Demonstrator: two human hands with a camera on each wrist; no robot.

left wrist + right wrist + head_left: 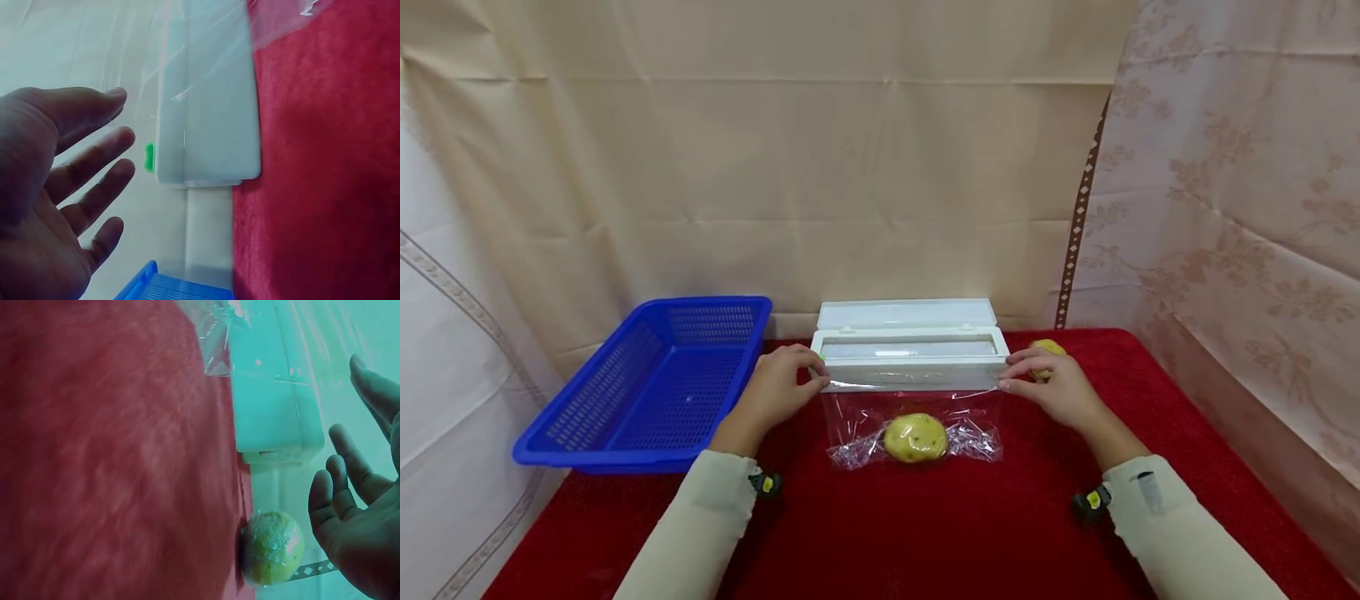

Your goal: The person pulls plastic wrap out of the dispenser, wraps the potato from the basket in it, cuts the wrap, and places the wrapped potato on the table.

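Observation:
A long white cling film dispenser (910,372) with its lid raised lies at the back of the red table. Clear cling film (865,412) spreads from its front toward me, and a yellow potato (916,438) sits on the film's crumpled near end. At the dispenser's left end, my left hand (782,383) pinches the film between thumb and index finger, the other fingers spread. My right hand (1056,387) pinches it likewise at the right end. Both wrist views show film stretched above the white box. A green piece (149,157) shows on the box's left part.
A blue plastic basket (640,450) stands on the left. Behind my right hand, at the dispenser's right end, lies a second potato (273,549) wrapped in film. Beige curtains (880,167) hang close behind the table.

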